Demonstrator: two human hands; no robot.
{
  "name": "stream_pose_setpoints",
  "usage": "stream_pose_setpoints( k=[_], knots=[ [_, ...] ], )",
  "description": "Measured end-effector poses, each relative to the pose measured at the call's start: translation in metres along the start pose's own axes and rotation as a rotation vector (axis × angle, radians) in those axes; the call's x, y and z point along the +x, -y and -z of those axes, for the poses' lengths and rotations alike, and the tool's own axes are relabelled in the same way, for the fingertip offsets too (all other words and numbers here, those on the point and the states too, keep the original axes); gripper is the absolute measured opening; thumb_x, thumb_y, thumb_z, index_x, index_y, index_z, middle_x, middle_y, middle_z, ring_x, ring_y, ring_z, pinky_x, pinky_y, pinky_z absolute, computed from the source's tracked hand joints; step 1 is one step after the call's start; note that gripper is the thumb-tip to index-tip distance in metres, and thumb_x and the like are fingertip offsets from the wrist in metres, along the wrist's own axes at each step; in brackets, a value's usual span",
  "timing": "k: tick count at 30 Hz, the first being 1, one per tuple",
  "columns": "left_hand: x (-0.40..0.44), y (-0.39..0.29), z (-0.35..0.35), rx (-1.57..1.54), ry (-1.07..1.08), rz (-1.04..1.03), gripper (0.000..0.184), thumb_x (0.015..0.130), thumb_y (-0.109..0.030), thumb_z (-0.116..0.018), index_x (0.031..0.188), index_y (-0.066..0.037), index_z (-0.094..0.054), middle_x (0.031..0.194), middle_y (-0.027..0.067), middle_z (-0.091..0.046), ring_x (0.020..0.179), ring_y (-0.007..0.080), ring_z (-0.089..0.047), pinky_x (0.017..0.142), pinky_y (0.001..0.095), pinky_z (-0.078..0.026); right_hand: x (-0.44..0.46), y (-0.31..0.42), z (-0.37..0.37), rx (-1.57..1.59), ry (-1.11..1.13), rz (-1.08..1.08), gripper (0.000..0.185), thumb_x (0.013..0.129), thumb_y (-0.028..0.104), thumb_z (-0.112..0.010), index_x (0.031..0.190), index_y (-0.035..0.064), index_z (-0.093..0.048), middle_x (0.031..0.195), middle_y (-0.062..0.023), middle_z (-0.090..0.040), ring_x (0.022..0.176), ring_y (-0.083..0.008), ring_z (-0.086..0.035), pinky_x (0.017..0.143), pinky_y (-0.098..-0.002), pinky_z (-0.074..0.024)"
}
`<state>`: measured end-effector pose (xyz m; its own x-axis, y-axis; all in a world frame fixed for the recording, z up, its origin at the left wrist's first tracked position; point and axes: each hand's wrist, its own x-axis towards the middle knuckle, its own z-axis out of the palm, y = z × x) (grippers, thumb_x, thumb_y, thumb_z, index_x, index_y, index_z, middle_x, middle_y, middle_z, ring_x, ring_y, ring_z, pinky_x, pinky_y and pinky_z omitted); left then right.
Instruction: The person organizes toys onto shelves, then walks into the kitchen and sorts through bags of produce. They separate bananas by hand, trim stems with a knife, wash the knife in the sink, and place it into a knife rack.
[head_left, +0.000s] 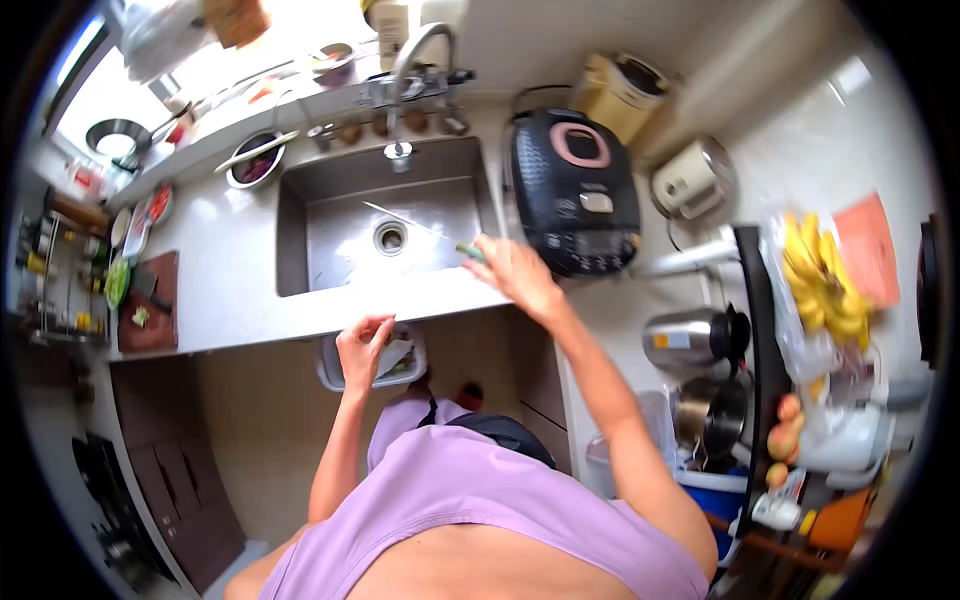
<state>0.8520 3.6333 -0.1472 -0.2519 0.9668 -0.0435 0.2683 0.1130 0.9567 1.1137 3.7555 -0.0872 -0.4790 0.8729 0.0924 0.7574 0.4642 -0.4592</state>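
Note:
My right hand is closed around the green handle of a thin tool, whose slim pale shaft points left over the sink. The hand is above the sink's front right corner. In front of the counter edge, my left hand has its fingers drawn together in a pinch; whatever they may hold is too small to name. Just below that hand is a grey bin with pale scraps inside. The sink's round drain lies beyond the tool.
A faucet arches over the sink. Right of it stands a black rice cooker. A bowl with purple contents is at the sink's left. Farther left lies a brown cutting board with a knife. Bananas are at the far right.

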Motion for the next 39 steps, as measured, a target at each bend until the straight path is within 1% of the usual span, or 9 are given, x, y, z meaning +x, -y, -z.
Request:
stream_pose_setpoints(
  k=[5,10,15,19,23,29,31,34,39],
  knots=[
    [0.095,0.039,0.022,-0.221,-0.053,0.113,0.025,0.087,-0.019,-0.072,0.070,-0.002,-0.062,0.065,0.0027,-0.065,0.061,0.0078,-0.062,0.057,0.0211,-0.046,0.179,-0.058,-0.050,-0.726,0.186,0.143,0.018,0.079,0.026,-0.065,0.086,0.0106,-0.071,0.106,-0.0100,-0.065,0.105,-0.0273,-0.060,0.088,-0.0435,-0.0479],
    [0.201,0.042,-0.015,-0.555,0.245,0.363,0.028,0.097,-0.026,-0.057,0.110,-0.002,-0.064,0.106,0.0120,-0.066,0.097,0.0184,-0.065,0.084,0.0287,-0.050,0.286,-0.115,-0.053,-1.314,0.268,0.206,0.034,0.088,0.031,-0.055,0.114,0.0137,-0.070,0.144,-0.0129,-0.044,0.142,-0.0314,-0.026,0.115,-0.0576,-0.0130],
    [0.290,0.089,-0.084,-1.101,0.332,0.592,0.030,0.096,-0.015,-0.055,0.120,0.004,-0.057,0.119,0.0179,-0.061,0.109,0.0260,-0.061,0.098,0.0348,-0.049,0.323,-0.154,-0.070,-0.572,0.126,-0.142,0.021,0.076,0.023,-0.063,0.087,0.0047,-0.065,0.100,-0.0145,-0.062,0.100,-0.0326,-0.057,0.087,-0.0428,-0.0463],
    [0.342,0.112,-0.118,-1.368,0.186,0.740,0.035,0.099,-0.011,-0.047,0.126,0.011,-0.045,0.128,0.0267,-0.052,0.125,0.0371,-0.048,0.106,0.0431,-0.046,0.352,-0.246,-0.172,-0.962,-0.020,-0.017,0.032,0.079,0.027,-0.057,0.098,0.0072,-0.072,0.114,-0.0095,-0.061,0.112,-0.0288,-0.051,0.102,-0.0442,-0.0336],
    [0.357,0.115,-0.114,-1.599,0.284,0.826,0.040,0.102,-0.017,-0.036,0.134,0.008,-0.040,0.136,0.0244,-0.046,0.126,0.0377,-0.047,0.106,0.0462,-0.046,0.314,-0.154,-0.090,-1.138,0.380,-0.065,0.034,0.090,0.033,-0.055,0.119,0.0193,-0.067,0.136,-0.0080,-0.050,0.130,-0.0325,-0.038,0.110,-0.0479,-0.0239],
    [0.361,0.139,-0.132,-1.077,0.183,0.543,0.038,0.099,-0.013,-0.048,0.132,0.004,-0.045,0.128,0.0198,-0.056,0.118,0.0309,-0.055,0.095,0.0370,-0.053,0.276,-0.130,-0.081,-1.285,0.043,0.258,0.033,0.084,0.030,-0.057,0.109,0.0121,-0.071,0.121,-0.0188,-0.059,0.124,-0.0365,-0.045,0.108,-0.0532,-0.0299],
    [0.332,0.122,-0.131,-0.835,0.003,0.469,0.023,0.094,-0.012,-0.057,0.111,0.003,-0.061,0.099,0.0112,-0.068,0.084,0.0198,-0.067,0.074,0.0288,-0.056,0.258,-0.109,-0.108,-0.706,0.038,-0.065,0.020,0.080,0.029,-0.062,0.084,0.0128,-0.073,0.098,-0.0168,-0.065,0.102,-0.0336,-0.062,0.079,-0.0475,-0.0516],
    [0.299,0.072,-0.113,-0.084,-0.009,0.103,0.022,0.090,-0.017,-0.061,0.076,0.000,-0.067,0.066,0.0088,-0.066,0.059,0.0162,-0.061,0.056,0.0279,-0.046,0.240,-0.106,-0.114,0.335,0.528,-0.470,0.029,0.091,0.029,-0.062,0.082,0.0018,-0.062,0.066,-0.0101,-0.061,0.061,-0.0168,-0.063,0.048,-0.0294,-0.0490],
    [0.270,0.073,-0.103,0.045,0.423,-0.467,0.042,0.099,-0.019,-0.040,0.138,-0.004,-0.045,0.138,0.0149,-0.049,0.132,0.0301,-0.041,0.112,0.0402,-0.027,0.200,-0.093,-0.139,1.115,0.565,-0.732,0.026,0.098,0.027,-0.047,0.101,0.0025,-0.055,0.071,-0.0012,-0.050,0.054,-0.0073,-0.045,0.044,-0.0234,-0.0371]
  ],
)
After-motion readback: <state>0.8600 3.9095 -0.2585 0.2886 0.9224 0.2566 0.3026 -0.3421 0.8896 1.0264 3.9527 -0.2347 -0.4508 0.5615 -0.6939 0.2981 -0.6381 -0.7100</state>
